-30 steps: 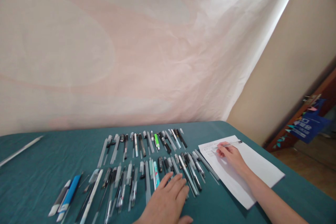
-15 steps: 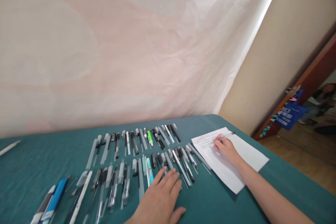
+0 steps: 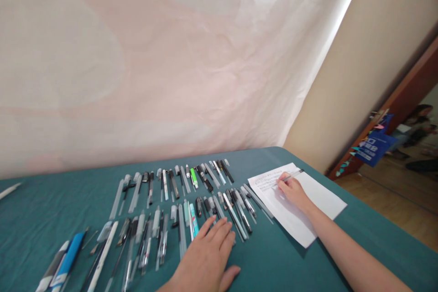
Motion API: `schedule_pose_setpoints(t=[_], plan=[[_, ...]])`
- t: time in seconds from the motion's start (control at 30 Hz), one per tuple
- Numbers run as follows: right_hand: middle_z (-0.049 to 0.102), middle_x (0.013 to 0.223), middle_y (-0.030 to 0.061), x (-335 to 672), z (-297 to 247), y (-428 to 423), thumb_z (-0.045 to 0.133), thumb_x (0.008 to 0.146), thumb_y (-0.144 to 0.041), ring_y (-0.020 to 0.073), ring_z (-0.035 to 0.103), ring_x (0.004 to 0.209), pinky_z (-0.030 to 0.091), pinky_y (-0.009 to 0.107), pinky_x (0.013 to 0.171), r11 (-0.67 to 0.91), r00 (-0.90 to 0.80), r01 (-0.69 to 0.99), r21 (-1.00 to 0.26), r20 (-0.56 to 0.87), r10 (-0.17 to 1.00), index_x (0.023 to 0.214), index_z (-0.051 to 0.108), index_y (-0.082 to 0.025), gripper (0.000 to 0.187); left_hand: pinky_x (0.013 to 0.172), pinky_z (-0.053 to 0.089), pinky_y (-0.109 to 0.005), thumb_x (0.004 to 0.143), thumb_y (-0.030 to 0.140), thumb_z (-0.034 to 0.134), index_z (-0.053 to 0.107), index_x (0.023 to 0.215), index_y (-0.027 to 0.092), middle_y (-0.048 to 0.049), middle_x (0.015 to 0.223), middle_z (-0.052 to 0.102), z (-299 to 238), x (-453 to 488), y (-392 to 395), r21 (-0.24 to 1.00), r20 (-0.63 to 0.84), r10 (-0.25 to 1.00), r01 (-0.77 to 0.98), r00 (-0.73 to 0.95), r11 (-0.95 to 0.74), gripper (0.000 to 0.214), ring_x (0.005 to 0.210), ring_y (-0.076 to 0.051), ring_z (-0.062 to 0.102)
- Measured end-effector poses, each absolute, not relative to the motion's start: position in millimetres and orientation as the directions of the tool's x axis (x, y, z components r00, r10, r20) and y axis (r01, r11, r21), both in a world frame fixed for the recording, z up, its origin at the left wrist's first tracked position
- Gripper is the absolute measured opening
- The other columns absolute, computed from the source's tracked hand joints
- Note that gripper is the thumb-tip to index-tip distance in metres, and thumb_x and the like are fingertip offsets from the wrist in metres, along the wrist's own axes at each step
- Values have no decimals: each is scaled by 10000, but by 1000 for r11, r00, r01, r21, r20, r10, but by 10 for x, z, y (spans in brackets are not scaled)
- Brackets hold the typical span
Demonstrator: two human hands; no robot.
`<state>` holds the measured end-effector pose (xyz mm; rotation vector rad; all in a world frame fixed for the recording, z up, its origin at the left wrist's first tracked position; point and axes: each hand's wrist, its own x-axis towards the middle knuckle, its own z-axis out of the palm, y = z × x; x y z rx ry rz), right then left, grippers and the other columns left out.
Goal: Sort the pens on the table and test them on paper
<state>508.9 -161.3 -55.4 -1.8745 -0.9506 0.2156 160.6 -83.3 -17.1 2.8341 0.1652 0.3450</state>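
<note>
My right hand (image 3: pixel 293 193) is closed around a slim clear pen (image 3: pixel 297 173) with a dark end. Its tip side, hidden by the fingers, is over a white sheet of paper (image 3: pixel 323 203) that bears several lines of handwriting at the upper left. Lying open on the green cloth, my left hand (image 3: pixel 207 258) has its fingers stretched toward the near row of pens. Around its fingertips are a turquoise patterned pen (image 3: pixel 193 220) and a white pen (image 3: pixel 234 215). The left hand covers the lower ends of some pens, and it holds nothing that I can see.
Uncapped pens and caps stand in two rows across the green tablecloth (image 3: pixel 273 260). A bright green pen (image 3: pixel 194 177) is in the far row. Thick blue (image 3: pixel 71 255) and grey-white pens lie near left. A pale curtain (image 3: pixel 205 77) hangs behind; people sit beyond the doorway at right.
The whole view has shifted slightly, so table and hands appear a little further left and higher. Both hands keep nearly the same place and pose; the pen stays in the right hand.
</note>
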Motion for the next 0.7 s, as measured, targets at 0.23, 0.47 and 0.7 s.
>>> schedule_pose_setpoints(t=[0.23,0.47,0.7], plan=[[477,477,-45,5106,-569,-1610,488,698,-324,102,427,434,323,217,436,-205,670,551,-809,281,687,618,473,-196,152,1059,150,-446,804,427,457,407,1263,188,-97,1325,419,-176,1600,-835,271,192,138,83,972,-959,519,1239,-269,320],[469,475,-48,5122,-584,-1615,476,704,-307,99,416,427,318,218,431,-203,658,566,-799,289,696,622,467,-195,139,1061,153,-442,792,409,487,422,1252,200,-88,1316,433,-166,1602,-837,309,214,150,79,965,-948,509,1237,-264,325],[467,476,-49,5117,-570,-1616,482,708,-307,102,421,440,320,220,445,-195,650,569,-799,292,701,616,469,-197,144,1062,155,-434,790,415,487,426,1250,198,-87,1313,436,-187,1604,-832,310,231,152,75,961,-948,512,1236,-263,329]])
